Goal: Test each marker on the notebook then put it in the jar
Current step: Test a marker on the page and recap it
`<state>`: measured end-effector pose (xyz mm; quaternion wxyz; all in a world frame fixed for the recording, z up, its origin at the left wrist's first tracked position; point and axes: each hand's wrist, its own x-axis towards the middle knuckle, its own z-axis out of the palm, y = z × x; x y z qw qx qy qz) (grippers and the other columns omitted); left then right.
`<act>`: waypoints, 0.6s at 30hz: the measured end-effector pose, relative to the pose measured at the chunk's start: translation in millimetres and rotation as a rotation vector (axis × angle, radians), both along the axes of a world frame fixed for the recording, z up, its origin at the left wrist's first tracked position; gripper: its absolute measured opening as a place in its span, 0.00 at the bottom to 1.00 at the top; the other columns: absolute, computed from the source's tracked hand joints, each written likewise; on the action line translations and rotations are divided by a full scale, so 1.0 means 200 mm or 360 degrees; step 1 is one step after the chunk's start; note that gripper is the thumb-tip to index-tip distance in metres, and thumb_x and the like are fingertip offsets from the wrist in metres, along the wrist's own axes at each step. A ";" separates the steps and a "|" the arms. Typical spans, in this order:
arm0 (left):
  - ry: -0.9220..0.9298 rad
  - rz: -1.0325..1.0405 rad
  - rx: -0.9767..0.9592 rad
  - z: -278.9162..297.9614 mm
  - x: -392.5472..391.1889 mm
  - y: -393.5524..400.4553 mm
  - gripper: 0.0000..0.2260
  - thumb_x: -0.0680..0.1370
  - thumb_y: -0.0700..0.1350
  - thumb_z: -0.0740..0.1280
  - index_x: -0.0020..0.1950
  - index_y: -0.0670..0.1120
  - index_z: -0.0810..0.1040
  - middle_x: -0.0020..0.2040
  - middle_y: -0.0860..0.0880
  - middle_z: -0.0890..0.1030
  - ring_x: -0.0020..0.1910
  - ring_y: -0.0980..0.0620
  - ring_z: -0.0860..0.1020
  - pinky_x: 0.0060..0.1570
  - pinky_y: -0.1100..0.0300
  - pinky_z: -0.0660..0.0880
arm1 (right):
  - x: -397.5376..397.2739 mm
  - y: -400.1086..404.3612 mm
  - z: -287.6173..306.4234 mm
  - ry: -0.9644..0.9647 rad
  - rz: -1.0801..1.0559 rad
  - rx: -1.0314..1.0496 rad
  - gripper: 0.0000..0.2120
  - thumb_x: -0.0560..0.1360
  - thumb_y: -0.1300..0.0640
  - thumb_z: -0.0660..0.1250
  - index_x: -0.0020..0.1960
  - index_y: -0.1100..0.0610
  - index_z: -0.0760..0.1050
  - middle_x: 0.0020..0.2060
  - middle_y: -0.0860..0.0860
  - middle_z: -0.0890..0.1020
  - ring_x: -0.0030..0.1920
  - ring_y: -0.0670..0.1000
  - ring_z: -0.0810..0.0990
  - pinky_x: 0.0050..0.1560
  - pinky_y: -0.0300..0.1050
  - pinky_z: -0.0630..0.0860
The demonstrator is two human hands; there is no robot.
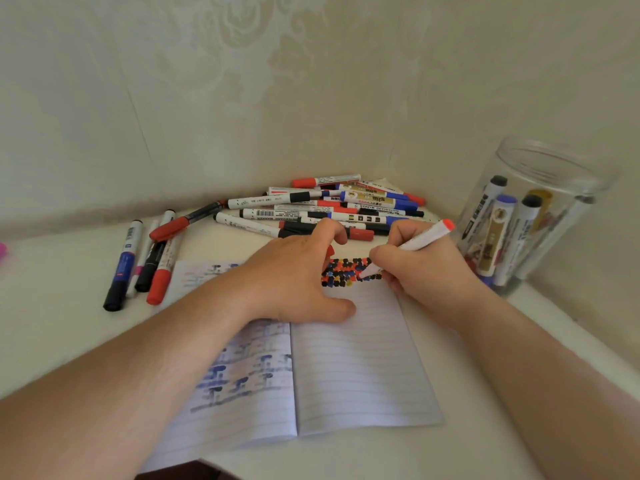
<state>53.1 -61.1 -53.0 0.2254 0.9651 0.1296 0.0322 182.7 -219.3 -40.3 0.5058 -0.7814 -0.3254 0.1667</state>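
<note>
Paper comes first as the broadest thing here: the notebook [346,358] lies open and flat on the white table [52,323], thin and limp, so it will likely slide or buckle under a marker tip unless pinned. The left hand [298,275] does that pinning, spread palm-down across the fold with the thumb pressing the right page; a red cap [330,251] shows under its curled fingers, though I cannot tell how it is held. The clear jar [533,216] stands upright just beside the notebook's right edge, already holding several markers on end; it looks light and smooth-walled, so I would guess a careless drop could tip or nudge it. The loose pile of markers [329,209] sits beyond the notebook against the wall, with a smaller group [145,258] to the left. The right hand [426,271] pinches the red-ended marker [422,239] low on its barrel, pen-fashion, tip touching the patch of coloured dots [349,271] at the top of the right page. That marker looks light, rigid and slick plastic, best gripped near the tip for writing, then mid-barrel for lowering into the jar.
</note>
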 end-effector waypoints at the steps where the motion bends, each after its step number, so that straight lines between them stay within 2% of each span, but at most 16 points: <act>1: -0.0006 0.0001 0.0002 0.00 0.00 0.00 0.36 0.66 0.67 0.75 0.64 0.65 0.55 0.49 0.58 0.75 0.58 0.52 0.77 0.56 0.49 0.76 | -0.01 0.01 0.00 0.0017 -0.0006 -0.0020 0.14 0.75 0.64 0.72 0.33 0.56 0.73 0.26 0.53 0.79 0.27 0.50 0.76 0.28 0.42 0.72; 4: -0.0011 -0.0001 0.0002 0.00 0.00 0.00 0.36 0.66 0.67 0.75 0.65 0.64 0.56 0.50 0.58 0.74 0.58 0.51 0.77 0.56 0.49 0.76 | -0.02 0.02 0.01 0.0048 -0.0018 -0.0089 0.11 0.76 0.63 0.71 0.37 0.59 0.73 0.27 0.54 0.81 0.26 0.49 0.78 0.25 0.39 0.73; 13: -0.0017 0.0009 -0.0002 0.00 0.00 0.00 0.36 0.66 0.67 0.75 0.65 0.64 0.57 0.55 0.57 0.75 0.58 0.52 0.76 0.58 0.49 0.76 | -0.02 0.03 0.01 0.0049 -0.0057 -0.0164 0.11 0.76 0.63 0.71 0.37 0.58 0.73 0.28 0.55 0.82 0.27 0.51 0.79 0.26 0.43 0.74; 18: -0.0025 0.0007 0.0001 0.00 0.00 0.00 0.36 0.66 0.67 0.74 0.66 0.64 0.58 0.55 0.57 0.75 0.57 0.52 0.77 0.57 0.49 0.76 | -0.04 0.04 -0.01 -0.0117 -0.0065 -0.0222 0.09 0.73 0.61 0.71 0.38 0.58 0.73 0.29 0.58 0.83 0.26 0.49 0.78 0.29 0.45 0.74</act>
